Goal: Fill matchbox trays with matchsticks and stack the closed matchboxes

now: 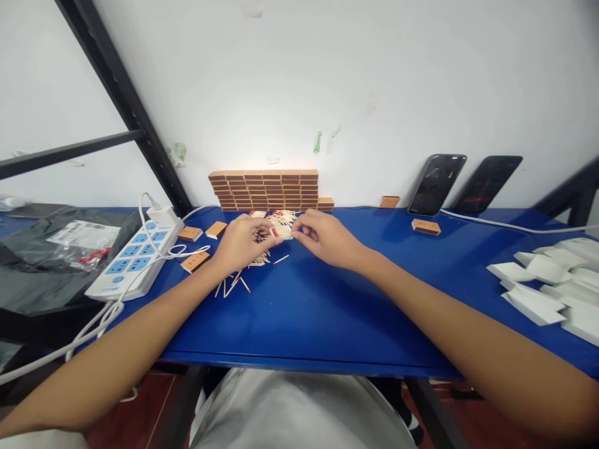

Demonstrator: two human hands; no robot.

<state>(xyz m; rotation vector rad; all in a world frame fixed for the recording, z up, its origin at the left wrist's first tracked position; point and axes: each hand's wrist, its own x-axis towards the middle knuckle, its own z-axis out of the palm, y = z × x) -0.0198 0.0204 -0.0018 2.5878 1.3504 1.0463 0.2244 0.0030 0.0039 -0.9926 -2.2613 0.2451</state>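
A small white matchbox tray [282, 232] with matches in it is held in my left hand [239, 240], thumb along its near side. My right hand [324, 236] is closed in a pinch at the tray's right end; whatever its fingertips hold is too small to make out. Loose red-tipped matches [258, 259] lie in a heap under and beside my left hand, with more behind the tray. A few single matches [233, 284] are scattered nearer to me on the blue table [309, 312].
Behind my hands, brown matchboxes [264, 190] are stacked against the wall. Single matchboxes [195, 261] lie left, another matchbox [425, 227] right. A power strip [135, 259] with white cables stands left. Two phones [437, 185] lean on the wall. White trays [538, 302] are piled right.
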